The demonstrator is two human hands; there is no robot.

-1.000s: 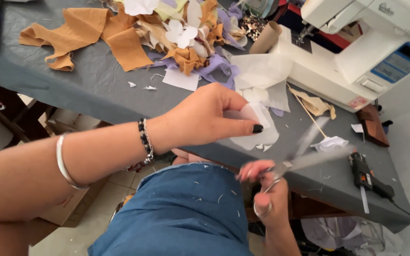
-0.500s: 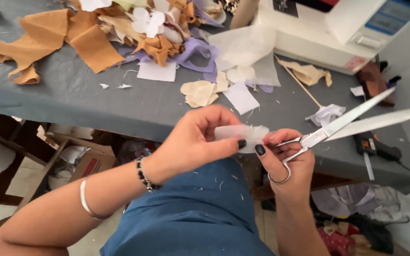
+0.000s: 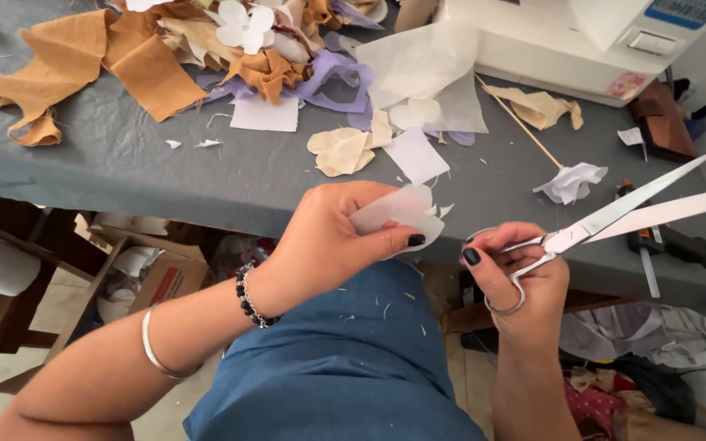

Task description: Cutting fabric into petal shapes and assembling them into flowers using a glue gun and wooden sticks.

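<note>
Two hands, one pair of scissors (image 3: 614, 216), one sewing machine (image 3: 582, 41), two bracelets, one wooden stick (image 3: 519, 124).

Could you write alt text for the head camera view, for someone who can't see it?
A person's left hand pinches a translucent white fabric piece while the right hand holds open silver scissors, above a grey table strewn with tan fabric scraps.

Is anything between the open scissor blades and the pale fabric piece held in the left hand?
Nothing visible. The scissors in the right hand point away to the right, blades open, while the left hand pinches the pale fabric piece; only open air separates the two hands.
</note>
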